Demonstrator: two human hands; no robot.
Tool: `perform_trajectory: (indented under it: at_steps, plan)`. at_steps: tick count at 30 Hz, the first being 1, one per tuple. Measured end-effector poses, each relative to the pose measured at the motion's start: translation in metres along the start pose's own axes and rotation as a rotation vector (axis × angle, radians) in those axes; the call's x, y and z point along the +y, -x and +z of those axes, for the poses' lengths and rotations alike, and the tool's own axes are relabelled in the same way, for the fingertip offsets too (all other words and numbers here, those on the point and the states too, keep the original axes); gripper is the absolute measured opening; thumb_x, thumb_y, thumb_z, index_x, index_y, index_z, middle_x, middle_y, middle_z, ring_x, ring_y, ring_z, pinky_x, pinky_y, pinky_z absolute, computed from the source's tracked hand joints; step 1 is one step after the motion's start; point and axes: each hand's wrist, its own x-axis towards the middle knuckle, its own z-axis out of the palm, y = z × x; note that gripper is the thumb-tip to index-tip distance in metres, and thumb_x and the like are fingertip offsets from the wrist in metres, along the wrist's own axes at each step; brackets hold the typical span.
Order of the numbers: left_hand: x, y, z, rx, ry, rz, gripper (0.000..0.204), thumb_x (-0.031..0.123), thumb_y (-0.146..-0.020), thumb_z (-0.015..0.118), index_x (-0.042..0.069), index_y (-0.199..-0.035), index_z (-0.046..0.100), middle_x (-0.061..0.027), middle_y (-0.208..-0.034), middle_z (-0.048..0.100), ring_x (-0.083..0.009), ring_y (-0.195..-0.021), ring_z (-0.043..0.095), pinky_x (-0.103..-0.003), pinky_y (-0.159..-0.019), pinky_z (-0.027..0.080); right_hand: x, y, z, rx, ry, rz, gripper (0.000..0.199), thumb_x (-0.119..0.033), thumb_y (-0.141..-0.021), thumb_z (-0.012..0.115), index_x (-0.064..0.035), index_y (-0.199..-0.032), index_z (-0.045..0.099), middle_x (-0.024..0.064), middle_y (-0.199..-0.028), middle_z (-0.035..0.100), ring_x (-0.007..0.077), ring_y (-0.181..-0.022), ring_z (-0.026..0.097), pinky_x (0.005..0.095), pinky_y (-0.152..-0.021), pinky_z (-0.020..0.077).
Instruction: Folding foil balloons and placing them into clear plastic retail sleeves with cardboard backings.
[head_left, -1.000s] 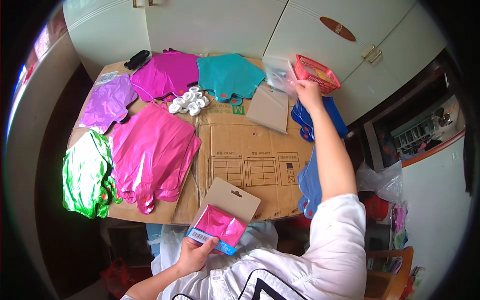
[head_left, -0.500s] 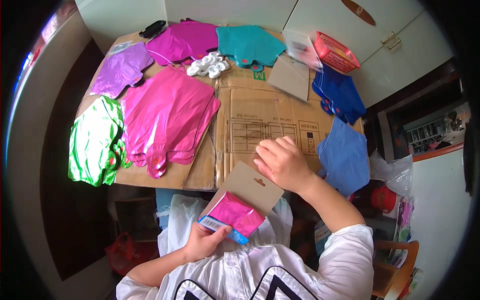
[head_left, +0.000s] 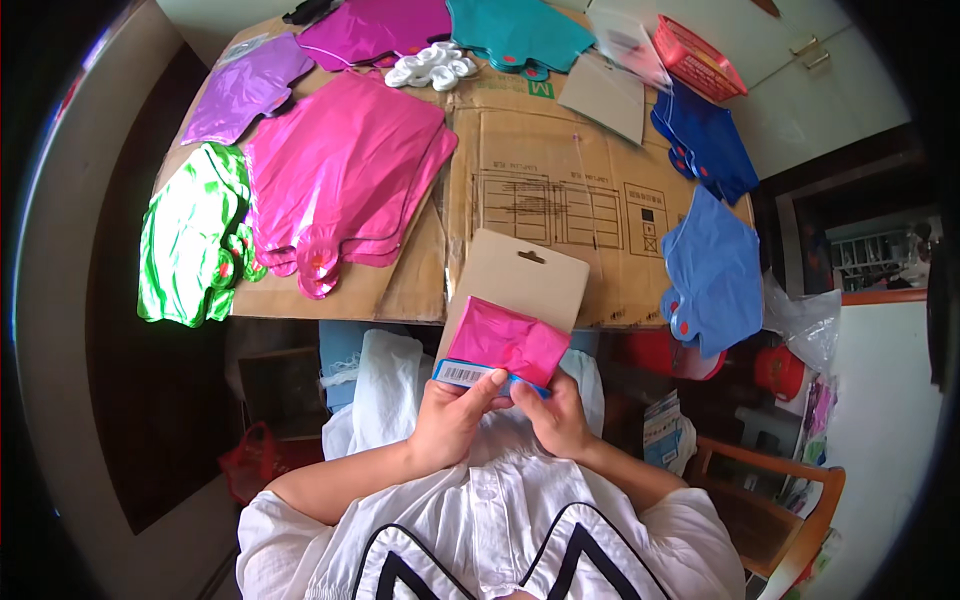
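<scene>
A tan backing card [head_left: 520, 275] with a hanging slot at its top is held in front of my chest, near the table's front edge. On its lower half lies a folded pink foil balloon [head_left: 505, 340]. Along the bottom runs a blue strip [head_left: 462, 374] with a barcode label. My left hand [head_left: 455, 415] grips the lower left of the card, thumb on the strip. My right hand [head_left: 558, 415] pinches the lower right corner, its thumb close to the left one. The fingers behind the card are hidden.
Flattened cardboard [head_left: 540, 140] covers the table. Around it lie flat foil balloons: pink [head_left: 345, 160], green [head_left: 195, 235], lilac [head_left: 245, 90], magenta [head_left: 380, 30], teal [head_left: 515, 35], dark blue [head_left: 710, 140] and light blue [head_left: 715, 265]. White rolls [head_left: 430, 66], cards [head_left: 605, 100] and a red basket [head_left: 700, 58] stand farther back.
My right hand has come down from over the cardboard and taken hold of the card's lower right corner. The card has moved up and right and turned more upright. The view has tilted down.
</scene>
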Motion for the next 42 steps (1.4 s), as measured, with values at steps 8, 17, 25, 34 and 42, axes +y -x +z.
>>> perform_trajectory:
  at_steps: [8,17,25,34,42]
  plan:
    - [0.011,-0.003,-0.006,0.053,-0.071,-0.191,0.017,0.014,-0.09,0.07,0.008,-0.106,0.067,-0.001,-0.099,0.069,-0.01,-0.086,0.064,-0.029,-0.074,0.053,0.028,-0.01,0.005,0.201,-0.148,-0.013,0.021,-0.021,-0.099,0.059,-0.0032,-0.105,0.069,-0.0018,-0.092,0.066,0.0057,-0.085,0.057,0.0243,-0.076,0.0469]
    - [0.081,-0.001,-0.03,-0.176,-0.556,-0.151,0.023,0.018,-0.094,0.065,-0.004,-0.102,0.066,-0.0059,-0.096,0.068,-0.0135,-0.083,0.065,-0.028,-0.076,0.053,0.008,0.004,-0.037,0.032,-0.167,0.135,0.018,-0.023,-0.096,0.063,-0.0065,-0.091,0.069,-0.0027,-0.076,0.064,0.0041,-0.061,0.054,0.0209,-0.054,0.0424]
    - [0.134,-0.072,0.046,-0.353,-1.675,1.156,0.021,0.009,-0.077,0.074,0.002,-0.094,0.066,-0.0113,-0.096,0.065,-0.0295,-0.088,0.064,-0.038,-0.076,0.052,-0.021,0.019,-0.108,-0.011,-0.333,0.464,0.018,-0.022,-0.09,0.069,-0.0059,-0.097,0.071,-0.0023,-0.075,0.065,0.0034,-0.054,0.052,0.0195,-0.046,0.0373]
    - [0.126,-0.117,0.052,-0.534,-2.157,1.059,0.017,0.008,-0.076,0.066,0.003,-0.092,0.063,-0.0091,-0.092,0.064,-0.0266,-0.081,0.064,-0.037,-0.069,0.054,-0.062,0.013,-0.099,-0.125,-0.285,0.432,0.022,-0.021,-0.088,0.069,-0.0019,-0.099,0.069,-0.0018,-0.07,0.062,0.0025,-0.048,0.047,0.0185,-0.04,0.0307]
    - [0.127,-0.108,0.051,-0.572,-2.046,1.158,0.02,0.008,-0.074,0.067,0.001,-0.093,0.064,-0.0092,-0.093,0.065,-0.0252,-0.078,0.065,-0.035,-0.066,0.055,-0.063,-0.007,-0.095,-0.204,-0.273,0.466,0.02,-0.024,-0.088,0.07,-0.0054,-0.094,0.071,-0.0029,-0.071,0.063,0.0012,-0.047,0.046,0.0185,-0.04,0.0303]
